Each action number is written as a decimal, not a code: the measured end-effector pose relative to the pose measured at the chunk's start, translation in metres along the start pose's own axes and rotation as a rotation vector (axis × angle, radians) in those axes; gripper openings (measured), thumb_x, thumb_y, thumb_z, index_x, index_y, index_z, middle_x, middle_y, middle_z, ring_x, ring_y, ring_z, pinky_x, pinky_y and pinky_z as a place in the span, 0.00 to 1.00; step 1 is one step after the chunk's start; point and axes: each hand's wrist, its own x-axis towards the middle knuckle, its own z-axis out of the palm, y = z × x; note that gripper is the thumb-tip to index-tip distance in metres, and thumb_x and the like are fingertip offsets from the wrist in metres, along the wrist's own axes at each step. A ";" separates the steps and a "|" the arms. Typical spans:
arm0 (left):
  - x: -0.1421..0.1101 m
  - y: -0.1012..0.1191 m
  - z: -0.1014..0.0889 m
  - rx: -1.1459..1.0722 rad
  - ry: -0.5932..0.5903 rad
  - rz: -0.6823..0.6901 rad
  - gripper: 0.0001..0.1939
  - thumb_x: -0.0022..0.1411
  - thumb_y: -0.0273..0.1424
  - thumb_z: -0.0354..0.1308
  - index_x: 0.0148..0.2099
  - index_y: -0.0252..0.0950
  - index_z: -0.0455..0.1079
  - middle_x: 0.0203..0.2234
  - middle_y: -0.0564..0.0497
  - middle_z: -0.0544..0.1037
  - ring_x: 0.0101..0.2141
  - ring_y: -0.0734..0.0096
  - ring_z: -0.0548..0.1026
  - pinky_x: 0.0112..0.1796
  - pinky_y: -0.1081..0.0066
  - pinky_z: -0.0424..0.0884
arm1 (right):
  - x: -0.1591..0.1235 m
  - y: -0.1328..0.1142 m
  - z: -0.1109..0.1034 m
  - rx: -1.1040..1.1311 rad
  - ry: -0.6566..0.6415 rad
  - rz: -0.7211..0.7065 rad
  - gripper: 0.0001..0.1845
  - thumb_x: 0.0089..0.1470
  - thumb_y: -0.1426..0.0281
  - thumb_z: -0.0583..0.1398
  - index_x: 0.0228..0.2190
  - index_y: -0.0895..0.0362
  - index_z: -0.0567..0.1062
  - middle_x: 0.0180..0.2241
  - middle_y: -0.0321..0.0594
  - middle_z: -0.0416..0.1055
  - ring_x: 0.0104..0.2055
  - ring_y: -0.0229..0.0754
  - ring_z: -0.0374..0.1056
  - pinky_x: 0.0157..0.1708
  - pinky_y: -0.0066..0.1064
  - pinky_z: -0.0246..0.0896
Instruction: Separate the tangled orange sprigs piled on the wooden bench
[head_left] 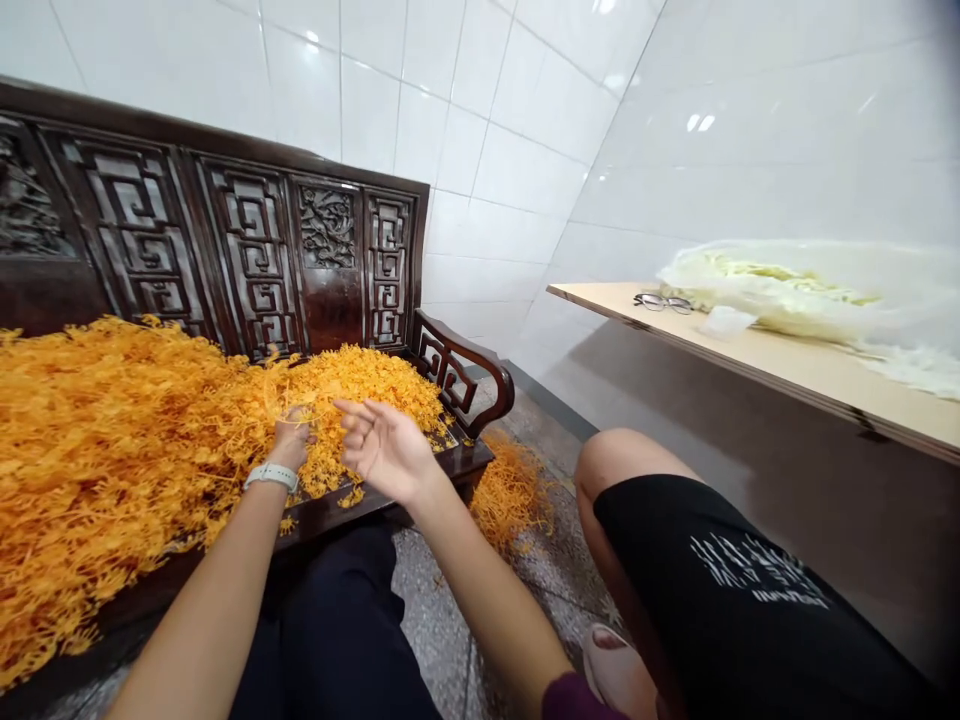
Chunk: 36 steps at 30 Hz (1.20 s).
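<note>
As the head view looks down, a dark wooden bench [334,312] with a carved lattice back and a curled armrest [499,395] stands against a white tiled wall [450,130]. Orange frilly pieces [135,420] lie heaped along its seat, deepest at the left, with a few loose near the front edge. The left hand [294,440], wearing a pale watch [271,478], is at the heap, just below a blurred orange loop [296,392]; I cannot tell whether its fingers are closed on it. The right hand [386,450] hovers beside it, palm up, fingers spread apart. Past the armrest, more orange strands [510,495] lie on the speckled grey floor [431,580]. At the right, a pale wooden board [600,295] carries eyeglasses [664,302] and a clear plastic bag [787,290] with pale green contents. Below it, another person's bare knee [626,460] and black shorts [690,570] show.
</note>
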 end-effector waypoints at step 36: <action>-0.006 0.012 0.018 -0.126 -0.272 0.074 0.09 0.49 0.26 0.59 0.36 0.35 0.73 0.39 0.46 0.79 0.36 0.66 0.75 0.40 0.68 0.72 | -0.004 0.056 -0.077 -0.290 0.594 -0.097 0.27 0.55 0.45 0.66 0.41 0.53 0.70 0.30 0.34 0.75 0.27 0.36 0.69 0.25 0.26 0.61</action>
